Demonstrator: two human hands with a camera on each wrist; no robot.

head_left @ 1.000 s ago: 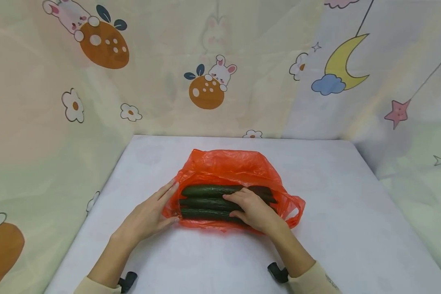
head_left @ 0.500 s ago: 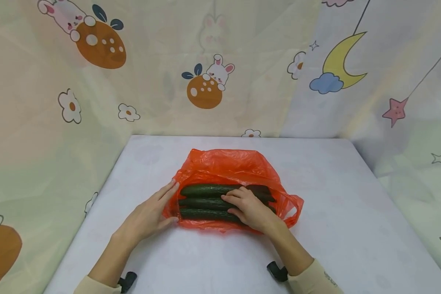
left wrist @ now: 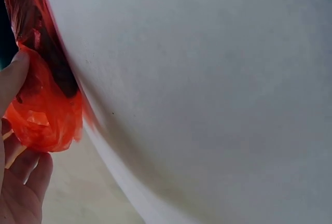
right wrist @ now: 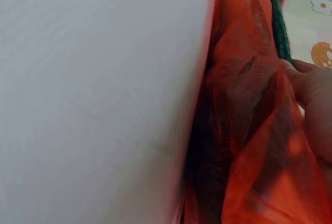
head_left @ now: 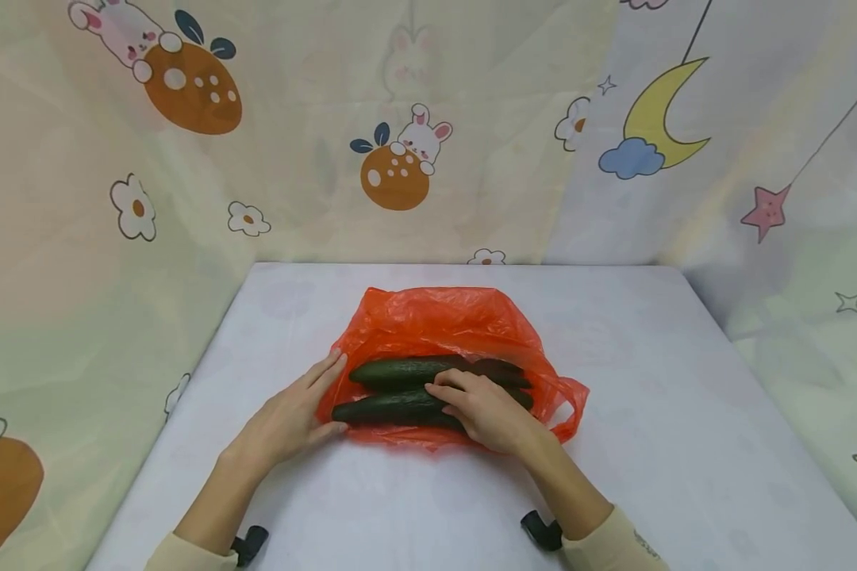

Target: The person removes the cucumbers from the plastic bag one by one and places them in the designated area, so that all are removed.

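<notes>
Dark green cucumbers lie in the mouth of a red plastic bag in the head view. My right hand grips the near cucumber from above, its right part hidden under the palm. This cucumber's left end reaches close to my left thumb. Behind it lies the far cucumber, with more dark green showing to the right of the fingers. My left hand rests with extended fingers and spread thumb against the bag's left end. In the left wrist view, the thumb overlaps the bag's edge.
A white-covered table spreads around the bag. Cartoon-printed fabric hangs behind it and along both sides. The bag's looped handle sticks out at the right. Black wrist mounts sit at both cuffs.
The near cucumber in my right hand has shifted left and now overlaps the others, where three lay side by side before. My left hand has kept its place at the bag.
</notes>
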